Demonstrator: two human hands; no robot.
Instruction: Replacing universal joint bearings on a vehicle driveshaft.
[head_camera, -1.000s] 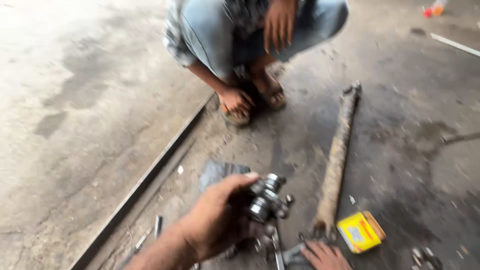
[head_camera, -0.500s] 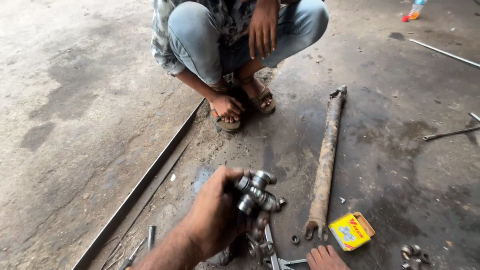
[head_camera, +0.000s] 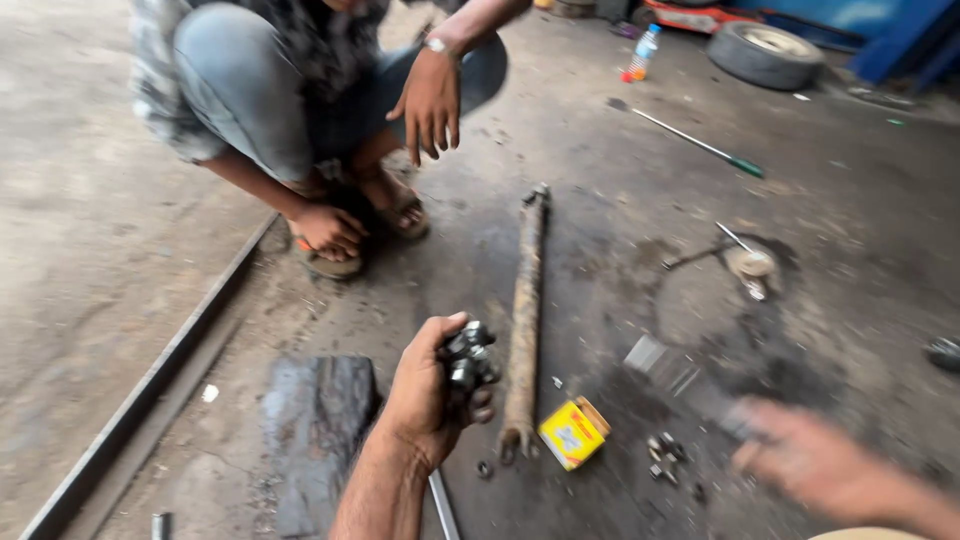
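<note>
R hand (head_camera: 815, 465) swung out; shaft (head_camera: 524, 320) lengthwise.

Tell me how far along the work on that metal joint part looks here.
Done: the rusty shaft lies on the floor, its near yoke end bare, and small loose parts lie beside the yellow box. In hand: the left hand grips the metal cross joint; the blurred right hand is empty. Left: the joint is not on the shaft.

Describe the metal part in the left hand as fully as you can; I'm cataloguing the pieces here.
The metal part is a small, dark steel cross-shaped joint with shiny round caps on its arms, looking greasy. The left hand grips it from the left and lifts it above the floor, fingers wrapped around its lower side. It sits just left of the rusty shaft, apparently not touching it. Blur hides finer detail.
</note>
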